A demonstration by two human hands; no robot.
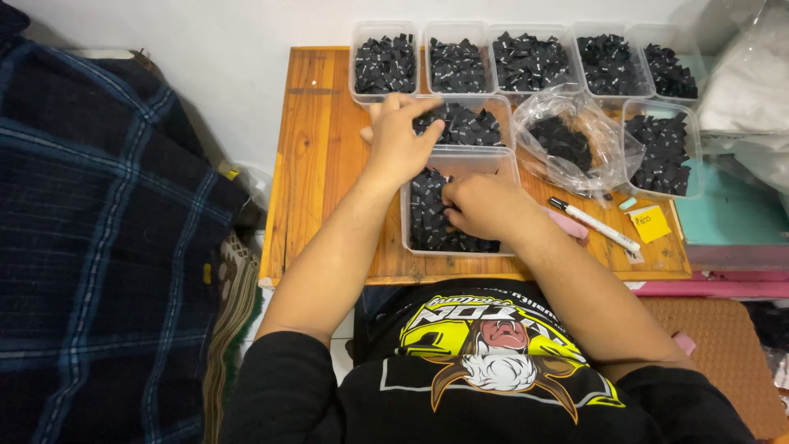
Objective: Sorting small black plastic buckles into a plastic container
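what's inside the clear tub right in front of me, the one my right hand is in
The clear tub holds a pile of small black tags. The right hand covers part of the pile, so what lies beneath it is hidden.

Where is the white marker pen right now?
In the head view the white marker pen lies on the wooden table, on the person's right, between the right hand and the yellow sticky note.

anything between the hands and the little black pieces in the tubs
Nothing visible does. The right hand is already down among the black pieces in the nearest clear tub. The left hand rests on the rim of the tub behind it, fingers touching its pieces. None of the tubs has a lid on.
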